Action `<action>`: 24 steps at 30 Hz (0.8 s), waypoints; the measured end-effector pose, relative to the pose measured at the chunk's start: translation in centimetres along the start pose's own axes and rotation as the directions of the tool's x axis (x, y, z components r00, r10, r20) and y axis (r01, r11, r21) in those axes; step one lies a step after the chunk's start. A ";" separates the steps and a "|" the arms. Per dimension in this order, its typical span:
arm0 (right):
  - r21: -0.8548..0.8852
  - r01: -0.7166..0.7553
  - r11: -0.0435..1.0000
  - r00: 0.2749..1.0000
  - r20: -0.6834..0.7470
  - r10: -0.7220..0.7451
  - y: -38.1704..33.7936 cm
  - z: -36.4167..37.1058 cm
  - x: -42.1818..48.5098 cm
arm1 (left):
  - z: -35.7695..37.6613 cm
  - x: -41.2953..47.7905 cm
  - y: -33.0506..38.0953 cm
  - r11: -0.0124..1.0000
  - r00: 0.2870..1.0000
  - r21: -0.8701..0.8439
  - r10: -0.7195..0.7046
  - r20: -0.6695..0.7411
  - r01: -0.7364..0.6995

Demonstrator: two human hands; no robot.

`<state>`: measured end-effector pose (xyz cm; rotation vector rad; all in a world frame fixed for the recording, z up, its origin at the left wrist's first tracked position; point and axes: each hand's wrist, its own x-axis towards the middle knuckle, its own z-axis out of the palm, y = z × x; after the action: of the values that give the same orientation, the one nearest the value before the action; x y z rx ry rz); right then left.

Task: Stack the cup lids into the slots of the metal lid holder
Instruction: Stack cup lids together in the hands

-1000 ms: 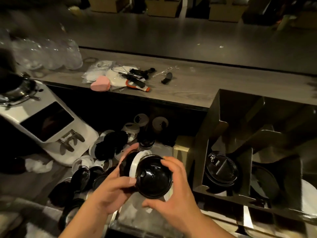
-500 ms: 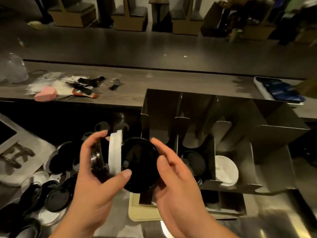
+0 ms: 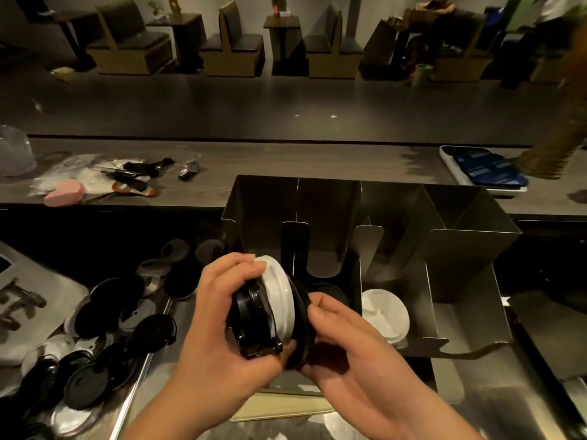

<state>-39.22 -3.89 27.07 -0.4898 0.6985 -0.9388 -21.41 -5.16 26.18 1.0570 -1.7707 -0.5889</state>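
My left hand [image 3: 219, 315] grips a small stack of cup lids [image 3: 270, 312] held on edge: black lids on the left, white lids in the middle. My right hand [image 3: 346, 338] pinches the black lid at the stack's right end. The stack hovers just in front of the metal lid holder [image 3: 470, 249], near its left slots. A black lid [image 3: 330, 292] lies in one slot and white lids [image 3: 386, 315] lie in the slot to its right. The far right slot looks bare.
A heap of loose black and white lids [image 3: 104, 338] covers the steel counter at left. A white machine [image 3: 28, 300] sits at the far left. On the upper wooden ledge lie a pink sponge [image 3: 65, 192], tools [image 3: 139, 176] and a tray [image 3: 486, 171].
The view has swung right, so the holder now sits centred. The lid stack has tilted and moved up toward the holder's left slots; my right hand shifted from the lid's face to its rim.
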 end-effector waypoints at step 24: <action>-0.816 -0.413 -0.404 0.720 -0.020 -0.694 0.1 -2.2 4.1 | -2.4 1.1 -4.3 0.946 0.980 0.259 -0.179 -0.089 0.196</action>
<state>-39.06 -7.53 24.16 -2.1246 2.3426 -0.4113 -17.70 -8.10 24.49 1.4276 -1.7367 -0.4316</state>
